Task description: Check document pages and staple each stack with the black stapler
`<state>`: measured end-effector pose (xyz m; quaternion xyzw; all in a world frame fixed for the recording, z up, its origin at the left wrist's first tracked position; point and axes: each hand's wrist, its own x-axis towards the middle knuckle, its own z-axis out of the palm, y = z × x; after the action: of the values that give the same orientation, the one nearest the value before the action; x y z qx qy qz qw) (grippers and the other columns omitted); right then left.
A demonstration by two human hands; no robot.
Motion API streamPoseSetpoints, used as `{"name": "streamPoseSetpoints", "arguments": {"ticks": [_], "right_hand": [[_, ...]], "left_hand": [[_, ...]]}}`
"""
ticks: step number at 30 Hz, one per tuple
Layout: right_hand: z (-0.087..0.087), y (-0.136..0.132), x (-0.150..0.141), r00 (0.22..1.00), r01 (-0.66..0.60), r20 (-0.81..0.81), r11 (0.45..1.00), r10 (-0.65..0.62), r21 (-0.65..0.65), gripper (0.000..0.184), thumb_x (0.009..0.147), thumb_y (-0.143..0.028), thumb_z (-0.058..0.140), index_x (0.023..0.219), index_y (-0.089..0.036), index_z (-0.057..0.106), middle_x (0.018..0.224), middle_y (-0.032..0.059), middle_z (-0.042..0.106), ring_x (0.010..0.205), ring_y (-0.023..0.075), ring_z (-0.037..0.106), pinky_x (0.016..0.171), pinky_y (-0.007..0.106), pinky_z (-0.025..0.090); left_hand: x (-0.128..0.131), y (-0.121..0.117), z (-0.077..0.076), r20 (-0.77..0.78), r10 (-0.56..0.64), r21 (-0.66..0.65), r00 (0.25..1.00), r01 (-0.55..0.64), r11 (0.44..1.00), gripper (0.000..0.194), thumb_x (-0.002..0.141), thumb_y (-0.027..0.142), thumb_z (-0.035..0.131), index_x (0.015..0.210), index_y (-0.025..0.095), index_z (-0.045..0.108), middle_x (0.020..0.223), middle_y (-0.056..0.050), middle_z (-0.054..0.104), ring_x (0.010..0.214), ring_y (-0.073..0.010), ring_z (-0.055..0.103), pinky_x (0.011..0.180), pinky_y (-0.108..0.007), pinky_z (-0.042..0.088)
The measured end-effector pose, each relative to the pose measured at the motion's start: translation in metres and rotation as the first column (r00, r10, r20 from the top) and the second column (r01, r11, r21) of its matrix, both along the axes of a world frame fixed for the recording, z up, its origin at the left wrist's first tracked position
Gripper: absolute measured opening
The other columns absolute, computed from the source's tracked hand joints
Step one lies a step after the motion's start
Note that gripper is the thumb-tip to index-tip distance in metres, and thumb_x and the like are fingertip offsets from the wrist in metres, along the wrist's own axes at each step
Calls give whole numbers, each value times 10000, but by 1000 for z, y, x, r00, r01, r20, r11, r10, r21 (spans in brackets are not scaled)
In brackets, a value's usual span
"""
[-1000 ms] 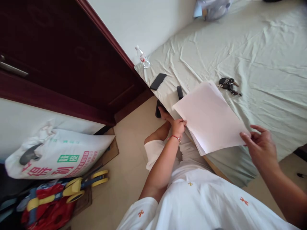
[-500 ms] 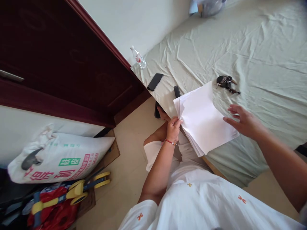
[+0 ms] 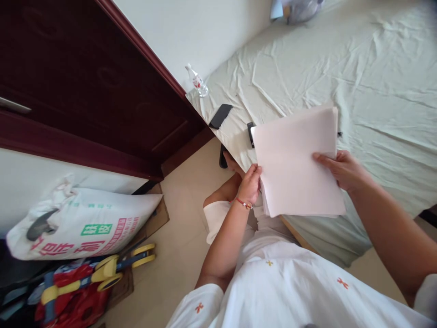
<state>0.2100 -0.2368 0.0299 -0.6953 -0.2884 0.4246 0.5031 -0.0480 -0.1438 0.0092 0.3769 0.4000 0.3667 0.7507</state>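
A stack of white paper sheets (image 3: 293, 168) is held up over the near edge of the bed, between both hands. My left hand (image 3: 250, 184), with a red beaded bracelet at the wrist, grips the stack's left edge, thumb on top. On the opposite side my right hand (image 3: 343, 168) clasps the right edge, its thumb lying across the top sheet and its other fingers underneath, out of sight. Blank paper faces up, and several sheet edges fan out at the lower left and upper right.
The bed's pale green sheet (image 3: 385, 118) carries a black phone (image 3: 221, 116), a small black object (image 3: 251, 134) and a plastic bottle (image 3: 197, 81) by the wall. A dark red door (image 3: 102, 82) stands left. On the floor are a printed sack (image 3: 92, 223) and a yellow-blue wheeled toy (image 3: 105, 273).
My right hand has come in from the right and taken the stack's right edge. The paper has been lifted and straightened, and it now covers most of the keys on the bed.
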Motion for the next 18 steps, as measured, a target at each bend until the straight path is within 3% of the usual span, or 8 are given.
{"name": "streamPoseSetpoints", "arguments": {"ticks": [3,5,11,15,18], "right_hand": [[0,-4,-11,963,78,-252,995,-91,-63,477,680,-598,939,817,-213,693,753,102,778,604,254,708,480,331,565],[-1,-7,-16,948,92,-299,994,-106,-60,452,698,-584,940,846,-228,705,755,94,780,620,267,716,490,344,577],[-4,-21,-25,930,131,-335,987,-153,-89,390,756,-570,898,804,-241,693,765,88,780,611,265,710,515,365,582],[-12,-32,-27,915,115,-380,990,-136,-79,434,662,-551,970,822,-223,737,795,106,791,665,285,735,580,400,627],[-18,-32,-23,934,143,-340,988,-115,59,420,629,-494,1008,857,-223,782,887,93,815,768,277,759,677,412,663]], "left_hand": [[-4,-14,-14,-179,-17,154,984,45,987,634,708,767,833,931,197,669,987,-50,730,1014,-204,665,1049,-357,501],[-7,-23,-21,-252,-20,225,968,78,971,649,767,794,767,996,191,702,1115,-93,746,1135,-237,660,1138,-384,460],[-17,-39,-30,-96,14,67,995,-7,998,647,770,726,818,1171,221,766,1301,-83,738,1302,-263,634,1262,-429,397],[-23,-44,-28,-222,31,259,975,28,965,611,858,719,734,1201,215,786,1251,-112,741,1322,-279,615,1271,-432,388],[-25,-41,-15,-258,-7,381,966,108,918,577,919,697,669,1159,187,791,1206,-127,748,1328,-297,615,1268,-443,400]]}}
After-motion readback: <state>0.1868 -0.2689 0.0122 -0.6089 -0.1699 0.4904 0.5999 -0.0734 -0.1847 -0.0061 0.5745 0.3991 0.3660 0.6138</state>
